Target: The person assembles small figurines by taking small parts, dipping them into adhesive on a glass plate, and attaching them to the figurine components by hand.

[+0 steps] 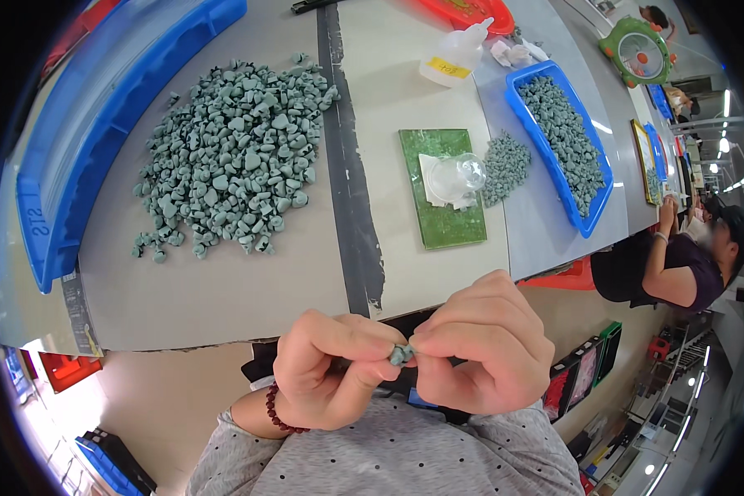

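Close to my body, in front of the table's near edge, my left hand (335, 364) pinches a small grey-green moulded piece (401, 355) between thumb and fingertips. My right hand (484, 347) meets it from the other side, its thumb and forefinger pressed together at the piece's right end. Whether a second tiny part sits between the right fingertips is hidden. On the table beyond, a large heap of similar grey-green pieces (231, 153) lies to the left. A smaller pile of finer grey-green bits (505, 169) lies to the right, beside a green board (438, 229).
A clear domed dish (453, 180) rests on white paper on the board. Behind it stands a squeeze bottle (455, 56). A blue tray (591, 211) of small pieces is at right, a larger blue tray (50, 198) at far left. Another person (678, 264) sits at right.
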`<act>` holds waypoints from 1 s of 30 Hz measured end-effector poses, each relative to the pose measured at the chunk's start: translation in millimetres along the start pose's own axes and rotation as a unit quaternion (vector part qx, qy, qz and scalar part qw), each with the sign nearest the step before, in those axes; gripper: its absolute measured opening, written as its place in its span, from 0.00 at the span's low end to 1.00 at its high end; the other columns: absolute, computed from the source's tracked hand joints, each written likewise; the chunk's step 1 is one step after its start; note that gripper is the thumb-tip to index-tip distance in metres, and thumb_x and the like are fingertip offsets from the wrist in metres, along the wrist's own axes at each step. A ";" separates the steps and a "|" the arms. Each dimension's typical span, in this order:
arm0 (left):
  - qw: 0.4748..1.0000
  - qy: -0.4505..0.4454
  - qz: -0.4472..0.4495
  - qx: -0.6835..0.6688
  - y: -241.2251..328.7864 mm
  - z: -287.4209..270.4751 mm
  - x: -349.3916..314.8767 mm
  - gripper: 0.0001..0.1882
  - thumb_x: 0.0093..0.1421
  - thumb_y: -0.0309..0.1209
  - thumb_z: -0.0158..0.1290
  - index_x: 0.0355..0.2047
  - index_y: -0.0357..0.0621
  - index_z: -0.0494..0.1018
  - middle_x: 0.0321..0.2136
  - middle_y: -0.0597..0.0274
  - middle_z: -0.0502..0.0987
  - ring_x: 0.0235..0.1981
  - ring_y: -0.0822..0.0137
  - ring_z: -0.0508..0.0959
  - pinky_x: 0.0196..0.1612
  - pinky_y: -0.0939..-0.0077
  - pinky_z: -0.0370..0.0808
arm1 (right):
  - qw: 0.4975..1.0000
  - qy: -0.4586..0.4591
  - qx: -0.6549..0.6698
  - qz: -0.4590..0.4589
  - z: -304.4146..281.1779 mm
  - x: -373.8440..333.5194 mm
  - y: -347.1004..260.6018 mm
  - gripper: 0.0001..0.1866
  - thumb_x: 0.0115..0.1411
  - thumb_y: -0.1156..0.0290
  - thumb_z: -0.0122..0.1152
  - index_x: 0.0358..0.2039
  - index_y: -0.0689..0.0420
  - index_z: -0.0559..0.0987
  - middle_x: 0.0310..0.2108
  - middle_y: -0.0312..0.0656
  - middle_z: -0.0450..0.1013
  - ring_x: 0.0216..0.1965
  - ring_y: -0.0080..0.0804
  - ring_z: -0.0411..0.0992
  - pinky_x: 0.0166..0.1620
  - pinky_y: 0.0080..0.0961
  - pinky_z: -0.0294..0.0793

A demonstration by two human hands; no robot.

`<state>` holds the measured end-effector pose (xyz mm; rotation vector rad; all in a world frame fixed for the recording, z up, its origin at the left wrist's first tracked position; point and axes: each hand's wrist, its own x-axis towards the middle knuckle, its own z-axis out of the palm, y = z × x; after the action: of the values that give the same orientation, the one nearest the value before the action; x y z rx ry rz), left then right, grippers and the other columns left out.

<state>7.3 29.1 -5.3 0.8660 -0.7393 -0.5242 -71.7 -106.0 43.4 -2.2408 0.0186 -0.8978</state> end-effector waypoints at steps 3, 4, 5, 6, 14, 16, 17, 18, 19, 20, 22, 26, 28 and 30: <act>0.999 -0.006 0.001 0.045 1.3 0.6 0.0 0.10 0.55 0.15 0.51 0.35 0.34 0.62 0.27 0.50 0.76 0.25 0.70 0.76 0.28 0.79 0.73 | 0.999 0.004 -0.030 -0.039 -1.7 -0.6 -0.6 0.09 0.36 0.82 0.62 0.22 0.61 0.76 0.18 0.38 0.72 0.19 0.28 0.68 0.22 0.20 0.61; 0.999 -0.005 0.001 0.045 1.2 0.0 0.6 0.10 0.55 0.15 0.51 0.35 0.34 0.62 0.27 0.50 0.76 0.25 0.70 0.76 0.28 0.79 0.73 | 0.997 0.011 -0.059 -0.052 0.0 -1.3 -1.5 0.09 0.37 0.82 0.62 0.23 0.61 0.76 0.19 0.38 0.72 0.19 0.29 0.68 0.22 0.20 0.61; 0.995 -0.027 0.018 0.089 0.9 -0.4 2.4 0.10 0.56 0.19 0.50 0.34 0.35 0.60 0.26 0.49 0.75 0.22 0.74 0.71 0.24 0.83 0.69 | 0.994 0.017 -0.087 -0.065 1.2 -2.1 -2.3 0.09 0.37 0.81 0.63 0.23 0.61 0.76 0.20 0.37 0.72 0.20 0.29 0.68 0.22 0.20 0.60; 0.989 -0.048 0.035 0.134 1.2 -1.0 3.5 0.11 0.57 0.22 0.50 0.33 0.36 0.57 0.25 0.48 0.74 0.19 0.78 0.66 0.21 0.88 0.66 | 0.994 0.016 -0.085 -0.065 1.7 -2.5 -3.6 0.09 0.37 0.81 0.63 0.23 0.61 0.76 0.20 0.37 0.72 0.20 0.29 0.68 0.22 0.20 0.60; 0.985 -0.070 0.079 0.140 5.8 -0.2 6.1 0.10 0.57 0.18 0.48 0.34 0.36 0.57 0.26 0.47 0.74 0.19 0.77 0.67 0.21 0.87 0.67 | 0.988 -0.002 -0.095 -0.118 1.2 -3.7 -7.6 0.08 0.42 0.76 0.65 0.25 0.59 0.77 0.24 0.37 0.73 0.21 0.28 0.67 0.21 0.21 0.58; 0.986 -0.060 0.088 0.132 5.5 0.3 5.9 0.10 0.56 0.18 0.47 0.34 0.36 0.57 0.27 0.47 0.74 0.19 0.77 0.67 0.22 0.87 0.67 | 0.988 0.000 -0.089 -0.124 3.0 -5.7 -3.8 0.08 0.42 0.77 0.65 0.26 0.58 0.77 0.25 0.37 0.73 0.21 0.27 0.68 0.21 0.21 0.58; 0.983 -0.071 0.090 0.144 6.6 -0.2 7.5 0.10 0.56 0.18 0.47 0.35 0.36 0.56 0.27 0.47 0.73 0.20 0.77 0.67 0.22 0.87 0.67 | 0.988 0.004 -0.084 -0.129 3.4 -6.4 -2.4 0.08 0.42 0.77 0.65 0.26 0.58 0.77 0.25 0.38 0.73 0.22 0.27 0.68 0.21 0.21 0.58; 0.980 -0.080 0.092 0.159 7.1 -1.7 8.0 0.11 0.56 0.18 0.47 0.35 0.36 0.56 0.27 0.48 0.73 0.20 0.77 0.67 0.22 0.87 0.67 | 0.988 0.003 -0.082 -0.129 4.6 -6.3 -1.1 0.08 0.42 0.77 0.65 0.26 0.58 0.77 0.25 0.38 0.73 0.22 0.27 0.68 0.21 0.21 0.58; 0.980 -0.078 0.092 0.160 6.6 -3.0 7.2 0.11 0.56 0.18 0.47 0.35 0.36 0.56 0.27 0.48 0.73 0.20 0.77 0.67 0.22 0.87 0.67 | 0.988 0.001 -0.077 -0.133 5.3 -6.5 0.2 0.09 0.41 0.76 0.65 0.26 0.58 0.77 0.26 0.38 0.73 0.22 0.27 0.68 0.21 0.21 0.58; 0.980 -0.075 0.090 0.161 5.7 -4.2 6.0 0.10 0.57 0.19 0.48 0.35 0.36 0.56 0.27 0.48 0.73 0.20 0.76 0.67 0.22 0.87 0.67 | 0.988 -0.002 -0.072 -0.137 5.8 -6.8 1.8 0.09 0.41 0.76 0.66 0.26 0.58 0.77 0.26 0.38 0.73 0.22 0.27 0.68 0.20 0.22 0.58; 0.981 -0.074 0.089 0.156 3.7 -3.7 5.4 0.10 0.57 0.20 0.48 0.35 0.36 0.56 0.27 0.48 0.73 0.20 0.76 0.68 0.23 0.86 0.68 | 0.991 -0.011 -0.036 -0.128 2.1 -5.5 8.2 0.11 0.39 0.77 0.65 0.28 0.60 0.78 0.27 0.39 0.74 0.23 0.27 0.69 0.24 0.22 0.62; 0.999 -0.013 0.035 0.025 -1.5 3.8 5.4 0.11 0.55 0.15 0.49 0.38 0.33 0.62 0.26 0.51 0.74 0.23 0.68 0.74 0.25 0.77 0.72 | 0.994 -0.051 0.094 0.027 -4.1 7.1 0.7 0.17 0.36 0.79 0.67 0.32 0.62 0.78 0.31 0.42 0.74 0.24 0.28 0.71 0.30 0.23 0.68; 1.000 0.000 0.020 -0.010 -4.0 6.0 4.7 0.09 0.56 0.17 0.49 0.37 0.34 0.63 0.26 0.53 0.73 0.24 0.69 0.74 0.27 0.78 0.72 | 0.992 -0.069 0.101 0.030 -5.4 5.5 2.6 0.18 0.37 0.79 0.67 0.33 0.62 0.78 0.31 0.41 0.74 0.25 0.29 0.71 0.31 0.23 0.69; 0.999 -0.009 0.039 0.032 -6.3 4.3 3.4 0.08 0.57 0.19 0.49 0.36 0.35 0.63 0.26 0.54 0.73 0.25 0.69 0.73 0.28 0.81 0.70 | 0.990 -0.087 0.106 0.033 -5.6 2.8 5.1 0.18 0.37 0.79 0.67 0.33 0.62 0.78 0.30 0.41 0.74 0.26 0.29 0.71 0.32 0.24 0.70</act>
<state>5.5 21.2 -7.4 0.8888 -0.8070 -0.4421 -71.8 -114.0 44.8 -2.0978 -0.0789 -0.6351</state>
